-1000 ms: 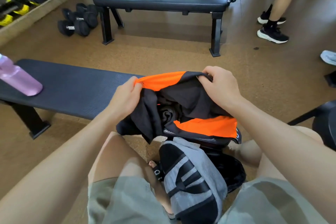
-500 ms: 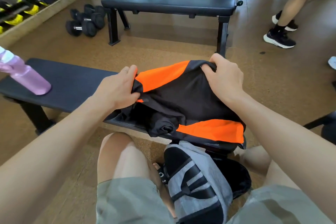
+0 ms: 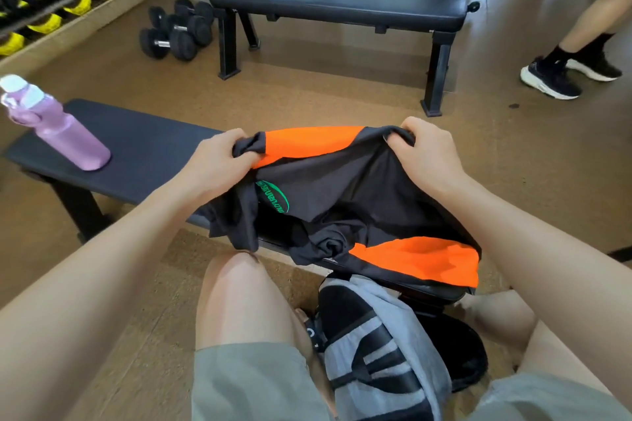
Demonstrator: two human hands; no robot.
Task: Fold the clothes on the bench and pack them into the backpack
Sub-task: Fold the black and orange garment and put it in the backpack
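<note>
A black shirt with orange panels and a green logo (image 3: 345, 195) is spread over the near end of the dark bench (image 3: 143, 154). My left hand (image 3: 219, 164) grips its far left corner, bunching the cloth. My right hand (image 3: 427, 157) grips the far right corner. Both hold that edge a little above the bench while the near part sags, with a rolled black bit near the lower orange panel. The grey and black backpack (image 3: 383, 349) stands on the floor between my knees, below the bench edge.
A pink water bottle (image 3: 58, 126) stands on the bench's left end. A second black bench (image 3: 338, 5) stands beyond, with dumbbells (image 3: 174, 31) on the floor beside it and a rack at far left. A person's legs and black shoes (image 3: 554, 79) are at the right.
My hands have moved farther apart and away from me, stretching the shirt's far edge wider. The green logo has come into sight. The person at the right has stepped closer.
</note>
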